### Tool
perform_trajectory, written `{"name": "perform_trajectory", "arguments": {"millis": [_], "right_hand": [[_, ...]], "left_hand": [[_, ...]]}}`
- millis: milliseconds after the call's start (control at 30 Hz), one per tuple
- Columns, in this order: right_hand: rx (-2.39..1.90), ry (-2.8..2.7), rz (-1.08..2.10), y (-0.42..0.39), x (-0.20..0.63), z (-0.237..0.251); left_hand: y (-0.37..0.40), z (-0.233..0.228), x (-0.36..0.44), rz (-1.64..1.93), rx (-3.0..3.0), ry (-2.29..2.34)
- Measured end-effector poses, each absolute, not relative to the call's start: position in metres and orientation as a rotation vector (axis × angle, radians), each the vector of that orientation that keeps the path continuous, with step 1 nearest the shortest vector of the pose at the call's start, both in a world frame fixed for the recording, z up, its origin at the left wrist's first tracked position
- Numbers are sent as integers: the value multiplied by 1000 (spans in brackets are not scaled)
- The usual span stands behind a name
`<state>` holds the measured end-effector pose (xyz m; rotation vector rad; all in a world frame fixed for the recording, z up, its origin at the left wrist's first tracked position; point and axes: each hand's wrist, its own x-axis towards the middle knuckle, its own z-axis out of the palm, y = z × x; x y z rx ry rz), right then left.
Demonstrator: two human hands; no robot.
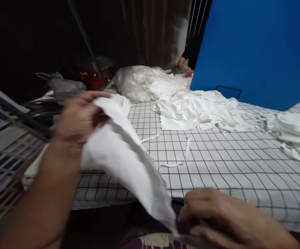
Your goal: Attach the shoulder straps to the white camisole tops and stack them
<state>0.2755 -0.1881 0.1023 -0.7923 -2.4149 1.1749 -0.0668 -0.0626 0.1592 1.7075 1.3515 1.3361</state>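
Note:
A piece of white cloth [129, 155] stretches slantwise over the front edge of the table, narrowing toward its lower end. My left hand [78, 119] is closed on its upper end, fingers curled over the fabric; motion blurs this hand a little. Low in the view, my right hand [225, 218] has its fingers bent together at the tapered lower end of the cloth. A thin strip seems to run from that end into its fingers, though the fingertips are partly hidden. Beneath my left hand and forearm lies more folded white cloth [122, 103].
Crumpled white cloths [199, 109] lie across the checked tablecloth [217, 162], with another heap [295, 129] at right. Narrow white strips [187, 148] lie mid-table. Behind are a filled plastic bag [144, 83], a blue panel [253, 48] and another person's hand [185, 68]. A white plastic crate [5, 155] stands left.

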Motion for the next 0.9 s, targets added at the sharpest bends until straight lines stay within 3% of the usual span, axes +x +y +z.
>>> {"name": "perform_trajectory", "arguments": {"millis": [67, 233, 367, 500, 633, 767, 900], "right_hand": [[-813, -2415, 1121, -166, 260, 101], [-934, -2034, 527, -95, 251, 102], [-1021, -2037, 525, -55, 246, 109], [-1151, -1911, 533, -48, 249, 112], [-1100, -1771, 655, -57, 274, 132], [-1088, -1621, 522, -83, 310, 177], [-1148, -1563, 396, -110, 333, 212]], "left_hand": [[-46, 145, -33, 1296, 1512, 1095], [-35, 123, 33, 900, 1490, 678], [-44, 110, 57, 924, 1378, 563], [-69, 70, 63, 1018, 1366, 739], [-96, 34, 48, 663, 1664, 930], [-108, 45, 5, 569, 1833, 1022], [-104, 89, -35, 904, 1705, 1097]]}}
